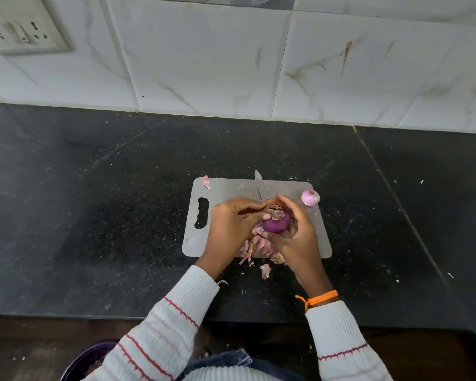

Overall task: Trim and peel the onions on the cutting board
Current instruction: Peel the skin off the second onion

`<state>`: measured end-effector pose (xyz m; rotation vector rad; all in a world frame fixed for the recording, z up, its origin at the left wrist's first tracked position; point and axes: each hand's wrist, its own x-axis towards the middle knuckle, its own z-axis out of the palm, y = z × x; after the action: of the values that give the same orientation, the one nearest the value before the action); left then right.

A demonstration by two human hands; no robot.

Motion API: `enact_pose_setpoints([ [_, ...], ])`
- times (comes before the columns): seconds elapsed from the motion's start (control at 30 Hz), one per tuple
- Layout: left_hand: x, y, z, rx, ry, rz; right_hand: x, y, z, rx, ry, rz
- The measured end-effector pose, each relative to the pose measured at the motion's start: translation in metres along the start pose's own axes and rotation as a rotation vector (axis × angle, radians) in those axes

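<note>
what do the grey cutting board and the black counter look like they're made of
Flat grey cutting board: probably brushed metal, perhaps plastic; thin, even matte sheen, cut-out handle slot. Black speckled countertop: looks like polished granite or similar stone; fine pale flecks, soft reflections, and a seam on the right.

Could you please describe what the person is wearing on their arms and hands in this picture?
Both arms wear white ribbed knit sleeves: the left sleeve carries thin red and faint pink stripes, the right sleeve one dark red stripe. An orange thread band is tied around the right wrist. The left hand and right hand are bare, without gloves.
</note>
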<state>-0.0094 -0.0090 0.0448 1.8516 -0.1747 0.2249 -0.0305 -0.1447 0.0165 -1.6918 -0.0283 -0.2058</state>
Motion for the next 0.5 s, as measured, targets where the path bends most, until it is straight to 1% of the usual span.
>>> enact_pose_setpoints([
  [0.1,0.001,-0.002,-0.002,0.023,0.003,0.026,0.0,-0.002,0.0,-0.013,-0.005,-0.011],
  [0.27,-0.002,-0.001,0.002,0.116,0.053,0.099,-0.001,-0.006,0.002,-0.046,0.007,-0.003],
  [0.33,-0.001,0.0,0.002,0.154,0.067,0.102,-0.001,-0.008,0.003,-0.041,0.005,0.008],
  [0.4,0.001,-0.001,-0.001,0.143,0.094,0.029,-0.001,-0.01,0.003,0.037,0.008,0.045],
  [0.5,0.004,-0.005,-0.004,0.035,0.083,-0.16,0.0,-0.013,0.002,0.136,0.019,0.082],
])
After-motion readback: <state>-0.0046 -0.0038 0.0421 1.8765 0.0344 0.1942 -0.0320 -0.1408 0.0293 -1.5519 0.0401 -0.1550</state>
